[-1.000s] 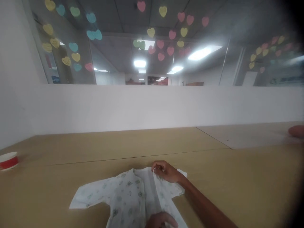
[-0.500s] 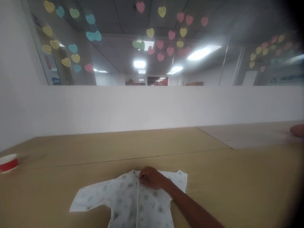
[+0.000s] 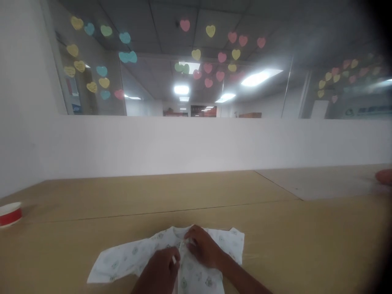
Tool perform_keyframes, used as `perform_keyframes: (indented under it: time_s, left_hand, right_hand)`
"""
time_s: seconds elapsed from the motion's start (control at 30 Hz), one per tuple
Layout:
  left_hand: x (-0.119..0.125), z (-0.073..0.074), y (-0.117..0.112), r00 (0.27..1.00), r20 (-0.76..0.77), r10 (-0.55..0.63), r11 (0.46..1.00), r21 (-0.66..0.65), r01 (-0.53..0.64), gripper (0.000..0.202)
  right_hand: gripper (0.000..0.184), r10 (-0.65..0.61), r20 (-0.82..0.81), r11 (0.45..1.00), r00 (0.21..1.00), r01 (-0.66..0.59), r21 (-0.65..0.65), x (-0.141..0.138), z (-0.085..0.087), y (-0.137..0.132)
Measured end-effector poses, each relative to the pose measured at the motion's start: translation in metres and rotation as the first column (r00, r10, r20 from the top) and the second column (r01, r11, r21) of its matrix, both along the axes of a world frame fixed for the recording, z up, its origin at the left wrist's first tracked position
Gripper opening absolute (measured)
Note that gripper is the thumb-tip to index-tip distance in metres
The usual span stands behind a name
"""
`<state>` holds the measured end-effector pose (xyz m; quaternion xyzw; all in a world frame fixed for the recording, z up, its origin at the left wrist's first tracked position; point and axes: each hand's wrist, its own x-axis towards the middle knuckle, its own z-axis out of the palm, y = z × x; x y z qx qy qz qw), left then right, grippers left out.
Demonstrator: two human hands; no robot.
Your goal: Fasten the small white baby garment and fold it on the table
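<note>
A small white baby shirt (image 3: 122,261) with a pale green print lies spread on the table, its sleeves out to both sides and its lower part cut off by the frame's bottom edge. My right hand (image 3: 203,247) is closed on the front edge of the shirt just below the neckline. Beside it, lower and to the left, my left hand (image 3: 162,267) has its fingers curled together at the same front edge. Whatever lies between the left fingertips is too blurred to make out.
The wooden table (image 3: 306,245) reaches back to a white wall (image 3: 183,143) below a window with heart-shaped notes. A white and red round tub (image 3: 10,214) stands at the far left. At the right edge, a blurred reddish-brown shape (image 3: 384,177) rests on a pale panel (image 3: 294,183).
My left hand has come in from below to the shirt's front edge. My right hand stays near the neckline, its fingers shifted slightly. The view has tilted up a little.
</note>
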<state>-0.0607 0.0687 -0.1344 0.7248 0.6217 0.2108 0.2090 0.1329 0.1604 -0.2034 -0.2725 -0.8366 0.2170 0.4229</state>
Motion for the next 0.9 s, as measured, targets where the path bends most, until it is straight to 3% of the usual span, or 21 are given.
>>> perform_keyframes:
  time_s: [0.07, 0.17, 0.3, 0.37, 0.67, 0.8, 0.9]
  left_hand:
    - [0.005, -0.009, 0.035, 0.997, -0.057, -0.041, 0.994, 0.097, 0.047, 0.025]
    - [0.006, -0.036, 0.073, 0.99, 0.0, -0.139, 0.966, 0.22, 0.135, 0.023]
    - [-0.001, -0.061, 0.085, 0.95, 0.212, -0.227, 0.956, 0.233, 0.177, 0.019]
    - [-0.002, -0.062, 0.082, 0.93, 0.266, -0.254, 0.955, 0.22, 0.198, 0.02]
    - [0.005, -0.06, 0.079, 0.942, 0.16, -0.293, 0.923, 0.304, 0.236, 0.025]
    - [0.007, -0.058, 0.078, 0.947, 0.122, -0.295, 0.916, 0.318, 0.244, 0.027]
    - [0.007, -0.056, 0.077, 0.943, 0.151, -0.298, 0.915, 0.325, 0.237, 0.024]
  right_hand:
    - [0.037, -0.006, -0.023, 1.0, 1.0, 0.006, 0.029, -0.002, -0.007, 0.001]
    - [0.026, -0.03, -0.014, 0.999, 0.999, 0.03, 0.017, -0.005, -0.011, 0.004]
    - [0.017, -0.06, -0.009, 0.998, 0.998, 0.059, -0.021, -0.004, -0.011, 0.007]
    - [0.017, -0.062, 0.0, 0.998, 0.998, 0.062, -0.016, -0.003, -0.012, 0.007]
    - [0.011, -0.09, 0.093, 0.995, 0.992, 0.087, 0.04, -0.002, -0.008, 0.002]
    - [0.01, -0.158, 0.113, 0.987, 0.981, 0.157, 0.015, -0.002, -0.003, 0.001]
    - [0.012, -0.235, 0.138, 0.971, 0.962, 0.225, 0.084, -0.003, -0.003, -0.001]
